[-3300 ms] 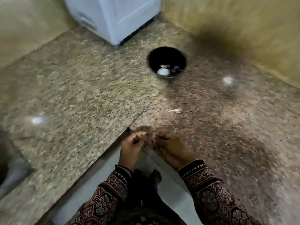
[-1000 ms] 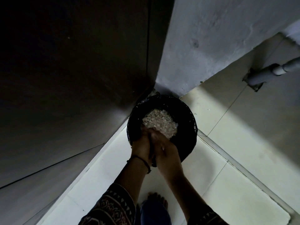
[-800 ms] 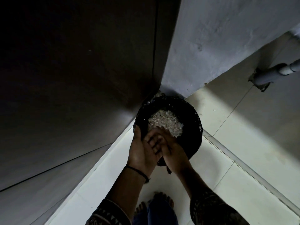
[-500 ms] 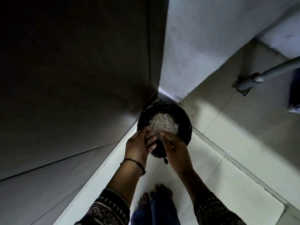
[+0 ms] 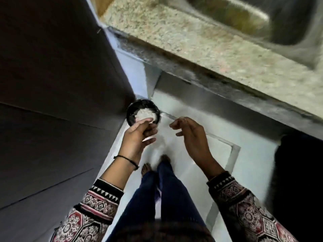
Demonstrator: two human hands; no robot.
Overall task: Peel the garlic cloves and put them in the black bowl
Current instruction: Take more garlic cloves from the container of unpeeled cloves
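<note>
Left hand [image 5: 138, 137] loosely curled just before the black container [image 5: 132, 110], right hand [image 5: 190, 137] with relaxed fingers to the right of it; hands apart, holding nothing visible (some blur). Pale scraps [image 5: 145, 115] inside the container, granite countertop [image 5: 192, 44] above and beyond it.

The head-worn camera looks steeply down from standing height, past the left hand [image 5: 138, 137] and right hand [image 5: 190, 135] close beneath it, to the tiled floor [image 5: 218, 165]. A granite counter [image 5: 192, 41] crosses the upper right, a dark cabinet [image 5: 52, 84] the left.
</note>
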